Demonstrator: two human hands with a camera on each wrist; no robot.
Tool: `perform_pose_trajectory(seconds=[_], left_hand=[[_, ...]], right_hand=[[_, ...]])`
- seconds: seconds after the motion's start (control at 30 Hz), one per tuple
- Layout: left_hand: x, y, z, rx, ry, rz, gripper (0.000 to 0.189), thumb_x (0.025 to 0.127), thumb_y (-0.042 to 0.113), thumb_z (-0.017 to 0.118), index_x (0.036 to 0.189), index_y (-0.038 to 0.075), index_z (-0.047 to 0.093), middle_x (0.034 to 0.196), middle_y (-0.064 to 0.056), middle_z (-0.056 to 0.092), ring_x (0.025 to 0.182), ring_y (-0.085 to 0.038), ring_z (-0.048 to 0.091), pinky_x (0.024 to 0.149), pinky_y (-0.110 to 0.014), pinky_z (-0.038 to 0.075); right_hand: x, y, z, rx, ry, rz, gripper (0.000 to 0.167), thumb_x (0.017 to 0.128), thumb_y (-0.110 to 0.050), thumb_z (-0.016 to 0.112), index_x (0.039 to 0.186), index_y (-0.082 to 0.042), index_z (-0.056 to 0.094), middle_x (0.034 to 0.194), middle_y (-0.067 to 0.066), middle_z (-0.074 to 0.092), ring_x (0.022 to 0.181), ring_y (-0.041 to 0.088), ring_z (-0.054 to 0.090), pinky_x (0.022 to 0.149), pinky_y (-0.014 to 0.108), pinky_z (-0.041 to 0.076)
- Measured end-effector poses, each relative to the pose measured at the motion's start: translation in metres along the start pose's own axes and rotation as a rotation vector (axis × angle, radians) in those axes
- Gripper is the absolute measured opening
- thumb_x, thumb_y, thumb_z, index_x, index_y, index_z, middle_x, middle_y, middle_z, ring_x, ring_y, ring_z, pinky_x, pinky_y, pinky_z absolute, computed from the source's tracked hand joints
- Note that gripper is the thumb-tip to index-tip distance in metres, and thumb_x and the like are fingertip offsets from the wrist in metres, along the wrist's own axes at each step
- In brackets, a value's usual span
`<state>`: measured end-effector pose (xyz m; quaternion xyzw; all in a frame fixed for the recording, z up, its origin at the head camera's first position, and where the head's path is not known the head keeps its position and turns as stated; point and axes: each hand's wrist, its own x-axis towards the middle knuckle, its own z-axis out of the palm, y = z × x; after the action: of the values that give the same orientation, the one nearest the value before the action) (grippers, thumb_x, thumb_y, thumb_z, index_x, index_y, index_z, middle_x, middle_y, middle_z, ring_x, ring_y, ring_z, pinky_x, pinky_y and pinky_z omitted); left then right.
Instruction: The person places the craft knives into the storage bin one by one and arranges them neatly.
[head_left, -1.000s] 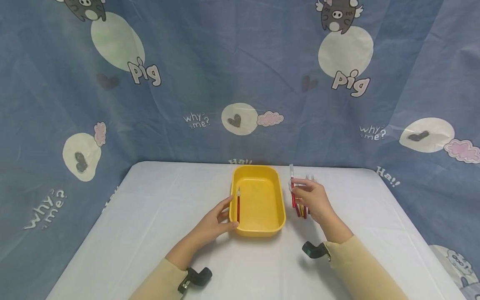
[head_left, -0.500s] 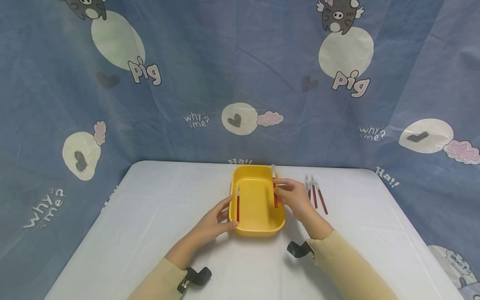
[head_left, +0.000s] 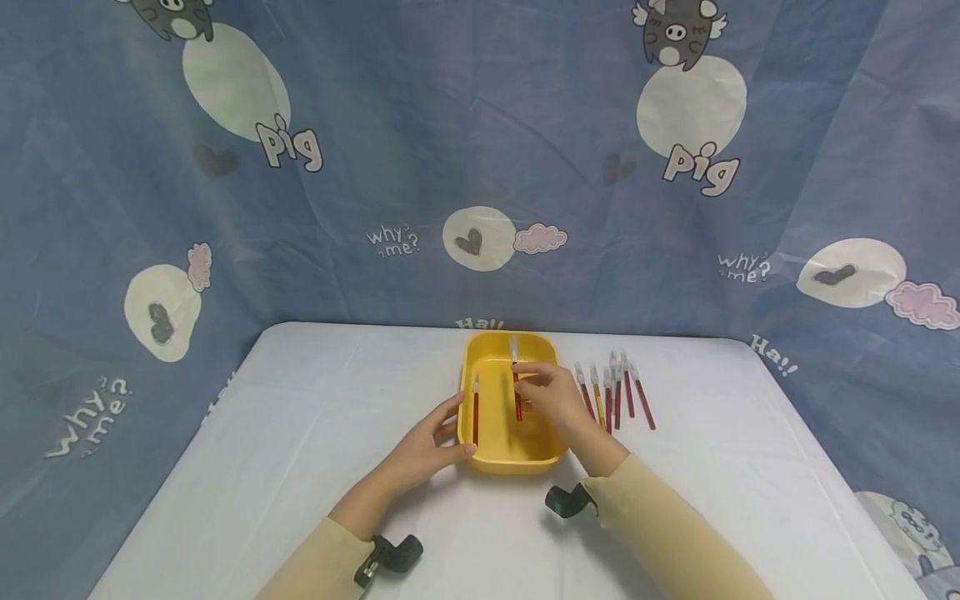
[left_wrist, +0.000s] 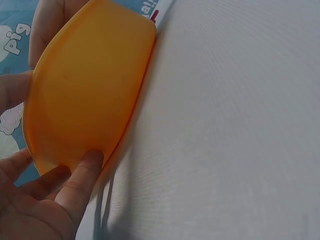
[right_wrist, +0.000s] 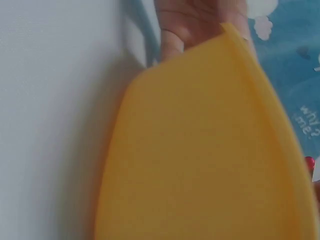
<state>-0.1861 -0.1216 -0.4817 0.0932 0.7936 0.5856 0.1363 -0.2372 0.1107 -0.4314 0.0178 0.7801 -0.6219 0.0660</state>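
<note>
A yellow tray [head_left: 495,461] stands on the white table. My left hand [head_left: 422,454] holds its left rim near the front corner; in the left wrist view, its fingers [left_wrist: 80,185] touch the outer wall. Over the tray, my right hand [head_left: 553,396] pinches a slim red pen [head_left: 517,404] with a clear cap, upper end pointing away from me. Another red pen [head_left: 476,417] lies inside along the left wall. In the right wrist view the tray's outer wall [right_wrist: 195,150] hides much of the work, and a red rounded end [right_wrist: 309,162] shows at the right edge.
Several more capped pens [head_left: 628,392], mostly red and one yellow [head_left: 598,400], lie side by side right of the tray. A blue printed cloth [head_left: 375,150] hangs behind the table [head_left: 337,400].
My right hand has carried the red pen leftward from beside the pens on the table to over the tray. My left hand and the tray stay in place.
</note>
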Motion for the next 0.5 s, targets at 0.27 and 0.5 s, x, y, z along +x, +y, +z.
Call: perform_pose_trajectory(seconds=[0.27,0.5], left_hand=[[0.0,0.0,0.0,0.006,0.001,0.006,0.087,0.086,0.029,0.081,0.157,0.028,0.032,0.161,-0.006,0.034,0.139,-0.034,0.045,0.108,-0.055,0.042],[0.001,-0.001,0.0,-0.002,-0.007,0.015,0.086,0.087,0.028,0.08,0.157,0.029,0.031,0.161,-0.006,0.033,0.138,-0.035,0.045,0.108,-0.056,0.042]], right_hand=[[0.001,0.007,0.016,0.018,-0.031,0.003,0.033,0.089,0.0,0.065,0.122,0.0,0.07,0.1,0.019,0.07,0.078,0.018,0.067,0.075,0.038,0.062],[0.004,0.011,0.026,0.011,-0.056,0.02,0.032,0.089,0.0,0.066,0.121,0.001,0.07,0.101,0.019,0.071,0.075,0.02,0.07,0.073,0.037,0.062]])
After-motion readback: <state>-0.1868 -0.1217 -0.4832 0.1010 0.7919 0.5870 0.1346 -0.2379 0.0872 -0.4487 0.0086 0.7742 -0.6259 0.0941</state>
